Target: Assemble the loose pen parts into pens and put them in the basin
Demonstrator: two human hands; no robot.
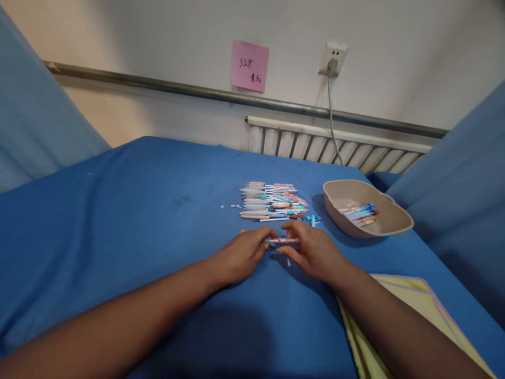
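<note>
Held level between two bare hands, over a blue cloth (158,210): a slim pink-and-white pen (284,240). At its left end, the left hand (246,255), grip closed on it. At its right end, the right hand (315,250), thumb and forefinger parted below and above the pen; impossible to tell how firmly gripped there. Just beyond the hands, a row of pens (270,202) in pale colours, lying side by side, with small blue pieces (313,220) at its right edge and tiny white bits (222,207) to the left. Farther right, a beige basin (338,221) with several blue and orange pens (361,215) inside. Beneath the right forearm, a yellow cloth (418,295). Behind, a radiator (315,139), and on the wall, a pink note (250,66).
</note>
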